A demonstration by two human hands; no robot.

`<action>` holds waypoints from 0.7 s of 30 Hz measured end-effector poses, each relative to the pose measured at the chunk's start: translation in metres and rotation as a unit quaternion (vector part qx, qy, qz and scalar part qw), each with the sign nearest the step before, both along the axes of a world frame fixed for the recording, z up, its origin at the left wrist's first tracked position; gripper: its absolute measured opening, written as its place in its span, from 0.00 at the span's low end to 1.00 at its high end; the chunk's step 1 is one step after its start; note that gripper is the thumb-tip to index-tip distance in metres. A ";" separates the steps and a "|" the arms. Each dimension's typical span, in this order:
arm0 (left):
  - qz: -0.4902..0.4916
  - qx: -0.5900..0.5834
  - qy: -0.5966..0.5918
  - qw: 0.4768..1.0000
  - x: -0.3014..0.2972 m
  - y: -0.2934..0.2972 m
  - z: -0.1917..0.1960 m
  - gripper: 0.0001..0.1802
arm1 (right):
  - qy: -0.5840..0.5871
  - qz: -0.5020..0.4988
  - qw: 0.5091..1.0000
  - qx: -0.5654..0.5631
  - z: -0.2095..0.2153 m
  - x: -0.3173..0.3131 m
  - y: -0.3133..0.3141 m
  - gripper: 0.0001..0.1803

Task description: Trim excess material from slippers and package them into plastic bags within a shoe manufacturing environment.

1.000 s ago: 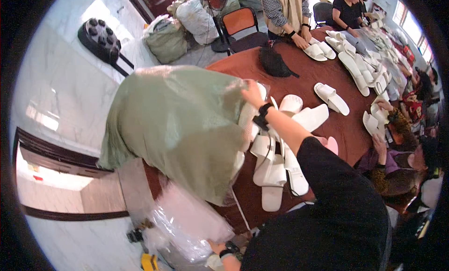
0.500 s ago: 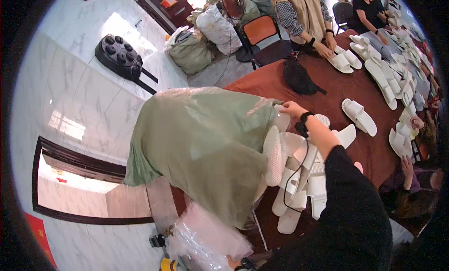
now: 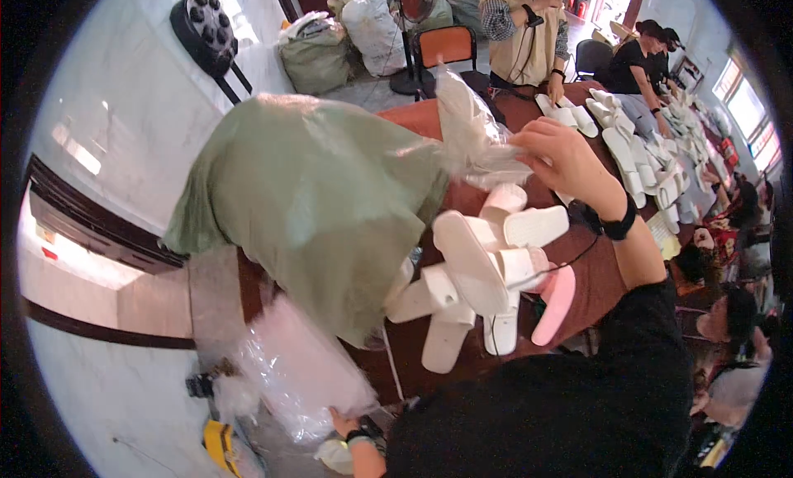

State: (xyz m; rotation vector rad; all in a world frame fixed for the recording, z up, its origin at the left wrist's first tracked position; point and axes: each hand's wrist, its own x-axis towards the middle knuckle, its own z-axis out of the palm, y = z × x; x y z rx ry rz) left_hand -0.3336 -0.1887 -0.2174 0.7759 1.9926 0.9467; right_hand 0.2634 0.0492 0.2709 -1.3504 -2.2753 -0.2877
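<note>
1. Pinches clear bag [image 3: 472, 135] in curled fingers of right hand [image 3: 570, 160]; too blurred inside.
2. Touches near edge of pink bundle [image 3: 307, 366] with left hand [image 3: 345, 424]; cannot tell opening or grip.
3. Leaves bare tabletop [image 3: 596, 281] below right hand.

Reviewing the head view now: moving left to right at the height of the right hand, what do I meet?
Pale wall → green sack → clear plastic bag → right hand holding it → white slippers on the table → window.
</note>
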 end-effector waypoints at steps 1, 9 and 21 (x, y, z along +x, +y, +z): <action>0.056 0.047 -0.122 0.990 -0.015 -0.015 -0.005 0.42 | -0.031 0.023 0.999 0.026 0.003 -0.012 -0.013 0.12; 0.050 0.164 -0.042 0.984 -0.055 -0.051 -0.052 0.45 | -0.139 -0.084 0.968 -0.189 -0.174 0.007 -0.078 0.08; 0.009 0.089 -0.084 0.992 -0.021 -0.032 -0.014 0.26 | -0.062 -0.061 0.983 -0.163 -0.280 -0.017 -0.082 0.20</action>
